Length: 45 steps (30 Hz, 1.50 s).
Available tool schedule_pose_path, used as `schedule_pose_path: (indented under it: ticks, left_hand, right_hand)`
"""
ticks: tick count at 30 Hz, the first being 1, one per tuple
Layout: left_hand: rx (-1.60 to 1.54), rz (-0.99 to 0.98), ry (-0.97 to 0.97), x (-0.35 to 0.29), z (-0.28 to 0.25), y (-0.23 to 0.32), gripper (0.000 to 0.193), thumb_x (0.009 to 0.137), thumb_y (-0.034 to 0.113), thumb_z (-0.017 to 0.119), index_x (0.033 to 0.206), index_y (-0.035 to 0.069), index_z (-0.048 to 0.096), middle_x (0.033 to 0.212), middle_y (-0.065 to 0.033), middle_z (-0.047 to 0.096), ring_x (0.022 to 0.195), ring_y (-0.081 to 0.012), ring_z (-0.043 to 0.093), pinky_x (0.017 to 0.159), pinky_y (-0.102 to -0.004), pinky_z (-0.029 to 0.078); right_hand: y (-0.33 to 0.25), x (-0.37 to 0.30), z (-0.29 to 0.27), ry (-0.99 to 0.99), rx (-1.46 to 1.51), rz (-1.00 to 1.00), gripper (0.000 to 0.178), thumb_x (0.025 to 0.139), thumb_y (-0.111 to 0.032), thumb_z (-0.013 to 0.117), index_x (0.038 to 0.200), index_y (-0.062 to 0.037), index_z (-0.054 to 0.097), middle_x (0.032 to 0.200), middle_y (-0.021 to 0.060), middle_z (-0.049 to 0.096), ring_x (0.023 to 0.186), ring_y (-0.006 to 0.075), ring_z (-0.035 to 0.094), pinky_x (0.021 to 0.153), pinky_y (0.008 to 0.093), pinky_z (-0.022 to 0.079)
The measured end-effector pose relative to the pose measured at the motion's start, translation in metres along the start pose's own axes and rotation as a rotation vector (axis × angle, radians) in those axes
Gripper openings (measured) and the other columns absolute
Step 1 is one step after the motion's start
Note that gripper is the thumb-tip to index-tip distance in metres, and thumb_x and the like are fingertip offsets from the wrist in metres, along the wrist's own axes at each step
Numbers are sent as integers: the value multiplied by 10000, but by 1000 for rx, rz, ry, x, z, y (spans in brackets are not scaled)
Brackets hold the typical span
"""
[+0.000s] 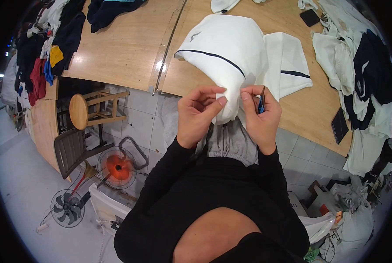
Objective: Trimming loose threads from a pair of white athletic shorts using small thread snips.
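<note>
A white garment [224, 39] with a thin dark stripe lies over the table's front edge, and its near part hangs down toward my lap. My left hand [199, 111] is closed, pinching the garment's edge between thumb and fingertips. Close by on the right, my right hand [262, 115] is also closed, thumb and forefinger pinching the same cloth. Tucked in the fingers of that hand is a small blue tool [261, 105] that looks like thread snips; its blades are mostly hidden. A sleeve-like white part [290, 61] with a dark band spreads to the right on the table.
The wooden table [130, 48] has a seam across it. Dark and white garments [371, 65] are heaped at right, near a black flat object [339, 126] and a dark square [309, 18]. A stool [78, 111], a chair [69, 147] and fans [118, 167] stand at left.
</note>
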<state>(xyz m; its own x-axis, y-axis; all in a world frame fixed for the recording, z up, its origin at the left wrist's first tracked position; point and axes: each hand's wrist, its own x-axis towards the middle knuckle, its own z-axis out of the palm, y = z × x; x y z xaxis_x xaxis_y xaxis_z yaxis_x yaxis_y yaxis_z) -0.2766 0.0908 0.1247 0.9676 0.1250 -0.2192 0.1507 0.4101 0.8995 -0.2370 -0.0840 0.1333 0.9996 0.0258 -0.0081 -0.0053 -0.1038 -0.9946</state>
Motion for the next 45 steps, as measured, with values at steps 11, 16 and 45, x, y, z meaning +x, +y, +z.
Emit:
schedule_pose_path:
  ticks: [11,16,45]
  left_hand:
    - [154,104,-45,9,5,-9,297,940,-37,771,1197,-5,626,1091,-82,735,942,-123,722,833,-252,576]
    - [-182,-52,-122,10,-3,-10,358,951,-67,737,1256,19,572,1168,-86,723,1014,-132,716,877,-261,569]
    - [138,248,-56,9,0,-8,379,884,-140,747,1244,-23,727,1257,-99,659,1081,-158,714,864,-251,602]
  right_hand:
    - [-1,4,2,-24,-49,-12,114,990,-89,753,951,6,703,782,-73,624,635,1,409,557,204,316]
    - [2,2,6,54,68,12,109,997,-89,752,964,1,700,779,-74,616,649,-6,433,570,202,333]
    - [-8,-13,7,-91,-191,-242,157,866,89,673,987,-10,654,823,83,612,620,192,547,613,273,473]
